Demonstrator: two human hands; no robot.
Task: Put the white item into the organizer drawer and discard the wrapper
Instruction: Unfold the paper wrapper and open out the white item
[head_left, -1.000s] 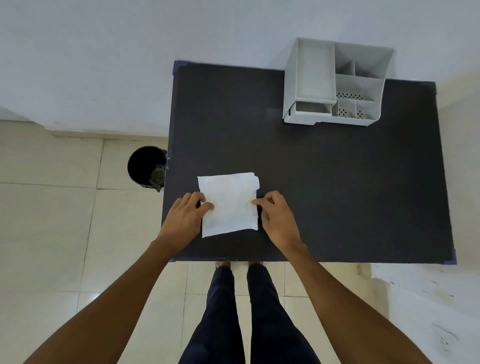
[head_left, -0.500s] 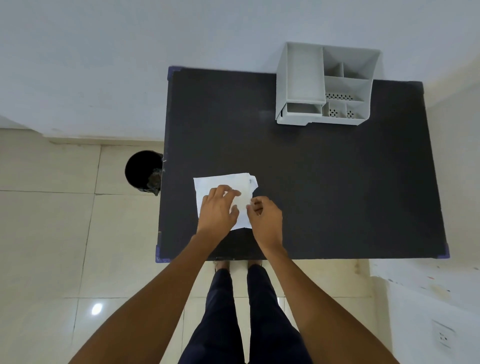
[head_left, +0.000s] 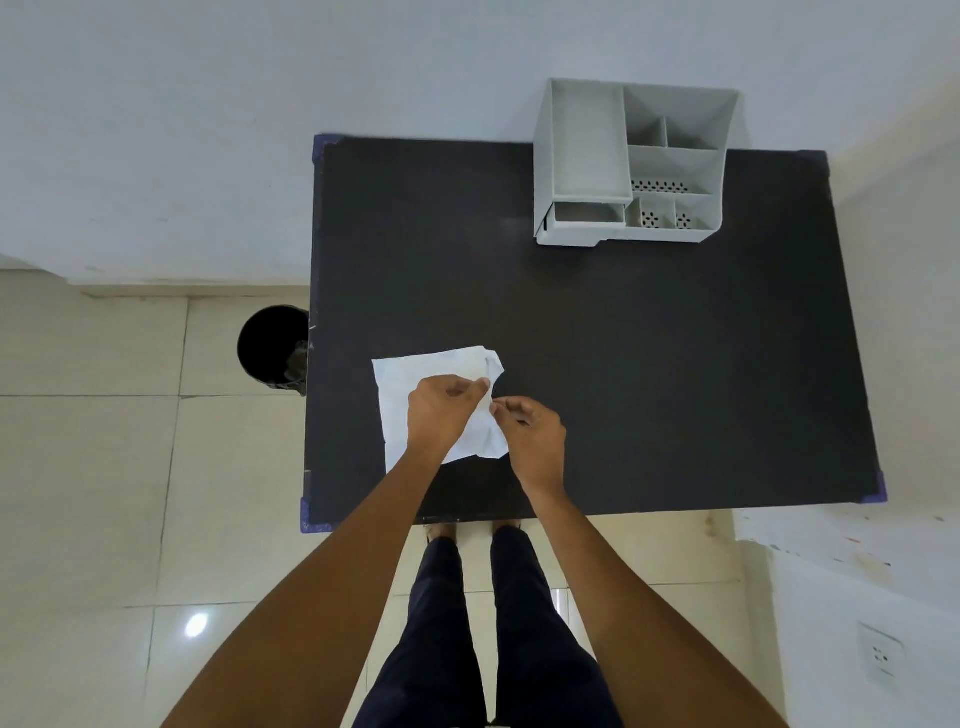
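Note:
A white paper wrapper (head_left: 415, 371) lies flat on the near left part of the black table (head_left: 649, 364). My left hand (head_left: 441, 415) rests on top of it and pinches its right edge near the upper corner. My right hand (head_left: 530, 431) pinches the same edge from the right side, fingertips close to the left hand's. The white item inside cannot be seen. A grey desk organizer (head_left: 631, 161) stands at the table's far edge; its small drawer (head_left: 587, 215) at the lower left is pulled out and looks empty.
A black waste bin (head_left: 272, 345) stands on the tiled floor against the table's left edge. A white wall runs behind the table. My legs and feet are below the near edge. A wall socket (head_left: 880, 654) sits at the lower right.
My left hand moved from the wrapper's left edge across onto its right side. Both hands now pinch the right edge, which has crumpled and lifted slightly.

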